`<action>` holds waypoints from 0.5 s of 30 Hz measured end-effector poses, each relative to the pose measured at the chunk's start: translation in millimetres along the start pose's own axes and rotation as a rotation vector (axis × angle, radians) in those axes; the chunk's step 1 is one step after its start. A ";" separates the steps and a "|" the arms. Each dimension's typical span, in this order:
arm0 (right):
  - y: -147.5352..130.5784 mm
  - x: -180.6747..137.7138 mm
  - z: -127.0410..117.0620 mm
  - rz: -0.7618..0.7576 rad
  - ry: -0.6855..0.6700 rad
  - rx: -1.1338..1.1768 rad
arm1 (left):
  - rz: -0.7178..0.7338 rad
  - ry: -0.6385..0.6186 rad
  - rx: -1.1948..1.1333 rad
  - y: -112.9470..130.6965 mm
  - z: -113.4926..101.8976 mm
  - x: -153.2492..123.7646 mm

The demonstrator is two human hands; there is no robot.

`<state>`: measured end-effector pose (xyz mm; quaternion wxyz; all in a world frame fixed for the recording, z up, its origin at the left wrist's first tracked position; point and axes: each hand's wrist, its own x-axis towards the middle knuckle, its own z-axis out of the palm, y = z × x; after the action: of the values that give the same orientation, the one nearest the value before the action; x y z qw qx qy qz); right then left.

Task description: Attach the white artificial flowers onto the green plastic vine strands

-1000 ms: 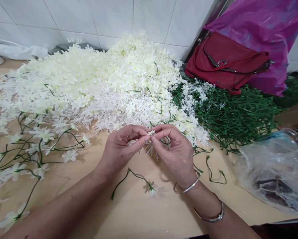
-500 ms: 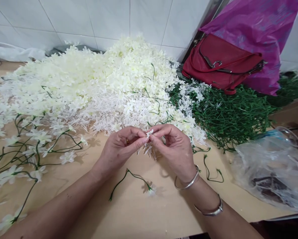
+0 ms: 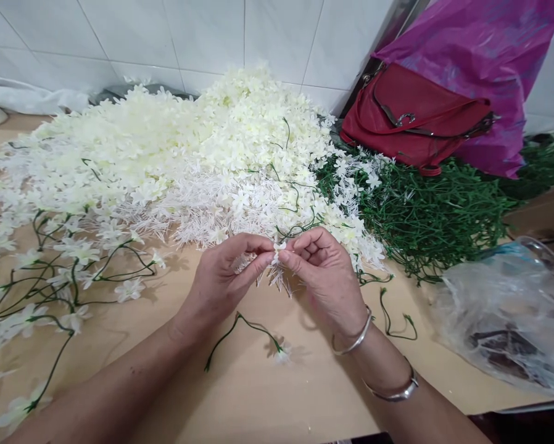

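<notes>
A craft workspace, whether within a home or a workshop cannot be told, is suggested by a glossy white tiled wall [image 3: 203,37], a pale tan tabletop [image 3: 240,407] heaped with cream-white artificial blossoms [image 3: 166,142] and tangled green wiry stems [image 3: 438,216], and a red flap-fronted handbag [image 3: 438,102] set before a crumpled purple plastic bag [image 3: 480,49].

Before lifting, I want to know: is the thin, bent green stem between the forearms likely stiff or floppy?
Probably fairly stiff: the thin, bent green stem holds a sharp bend. It looks light, being so slender.
</notes>
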<state>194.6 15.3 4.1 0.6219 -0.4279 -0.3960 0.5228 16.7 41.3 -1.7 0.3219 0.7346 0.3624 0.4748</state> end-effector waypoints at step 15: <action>-1.0 -5.8 1.3 0.023 -0.155 -0.177 | 0.038 0.017 0.109 -5.0 -1.7 -2.0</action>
<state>192.9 9.6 5.2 0.5431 -0.4440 -0.4827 0.5243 13.5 42.5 -6.1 0.2695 0.7538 0.3762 0.4665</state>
